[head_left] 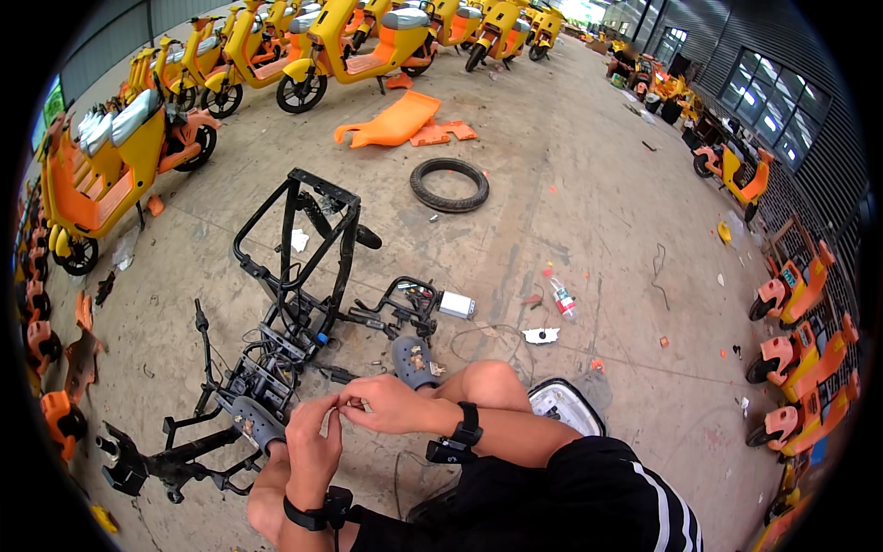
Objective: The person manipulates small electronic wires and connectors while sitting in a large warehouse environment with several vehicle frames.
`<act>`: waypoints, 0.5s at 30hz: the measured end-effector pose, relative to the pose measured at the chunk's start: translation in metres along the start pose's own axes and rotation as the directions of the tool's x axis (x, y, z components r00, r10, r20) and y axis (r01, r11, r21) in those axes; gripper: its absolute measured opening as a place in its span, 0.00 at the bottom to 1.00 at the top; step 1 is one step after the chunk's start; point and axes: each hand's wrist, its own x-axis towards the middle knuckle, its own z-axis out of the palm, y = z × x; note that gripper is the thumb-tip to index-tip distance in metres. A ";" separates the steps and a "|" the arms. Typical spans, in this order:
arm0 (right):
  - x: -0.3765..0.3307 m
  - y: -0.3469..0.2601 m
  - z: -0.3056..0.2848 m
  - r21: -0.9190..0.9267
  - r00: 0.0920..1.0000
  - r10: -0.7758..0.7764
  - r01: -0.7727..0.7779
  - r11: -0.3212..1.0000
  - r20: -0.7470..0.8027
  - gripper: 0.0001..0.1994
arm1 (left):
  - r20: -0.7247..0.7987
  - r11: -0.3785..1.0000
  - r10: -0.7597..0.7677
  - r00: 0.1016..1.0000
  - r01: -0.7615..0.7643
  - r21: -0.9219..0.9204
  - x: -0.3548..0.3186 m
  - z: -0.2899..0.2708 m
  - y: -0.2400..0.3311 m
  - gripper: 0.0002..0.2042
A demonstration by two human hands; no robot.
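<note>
Head view: seated low on the concrete floor (570,184), knees up, so that both hands meet close over the work. Left hand (313,442) raised in front of the left knee, fingers curled, thumb and forefinger pinched on a small part (341,405), too small to identify. Right hand (391,403) brought across to the same spot, fingertips closed on that part from the other side; held between the two, probably to steady it while the fingers work at it. Black bands on both wrists.

Just beyond the hands, a stripped black scooter frame (294,276) lying on the floor, wiring and brackets exposed, within easy reach. Grey clogs (414,361) planted against it, seemingly to brace. A small silver box (456,304) beside the frame, a loose tyre (449,185) farther off, orange body panels (395,121) laid aside well clear. A plastic bottle (563,300) lying to the right. Rows of yellow scooters (349,46) parked along the far edge.
</note>
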 end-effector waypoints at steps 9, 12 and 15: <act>0.002 -0.009 -0.003 0.058 0.998 0.027 -0.024 0.998 -0.057 0.08 | 0.003 0.997 0.029 1.000 -0.029 0.067 0.002 -0.003 0.000 0.08; 0.001 -0.011 -0.003 0.053 0.996 0.010 -0.005 0.999 -0.087 0.08 | -0.004 1.000 -0.015 1.000 0.016 0.015 0.001 -0.004 0.002 0.06; 0.001 -0.013 -0.003 0.076 0.995 0.014 -0.007 0.997 -0.096 0.07 | -0.021 1.000 -0.022 1.000 0.022 -0.008 0.001 -0.003 0.002 0.05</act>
